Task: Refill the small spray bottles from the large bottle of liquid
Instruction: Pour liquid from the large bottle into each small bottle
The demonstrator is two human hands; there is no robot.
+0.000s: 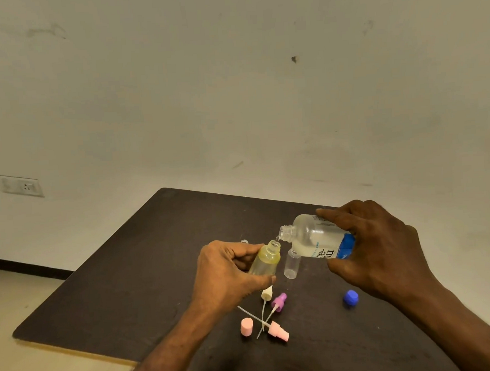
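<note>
Pouring from large bottle [317, 239] into small yellowish spray bottle [265, 259], both held above dark surface [129, 278].
L hand [226, 275] grips small bottle, tilted; R hand [376, 249] grips large one, its neck at small one's mouth. Clear empty bottle [291, 265] stands btwn hands; spray heads, blue cap [350, 297] nearby.

Bare room: dark table [185, 260], wall socket [21, 186].

Right hand [382, 251] tilting large bottle [315, 237] over yellowish spray bottle [265, 260] gripped by left hand [229, 272]; clear small bottle [291, 265] upright between
</note>
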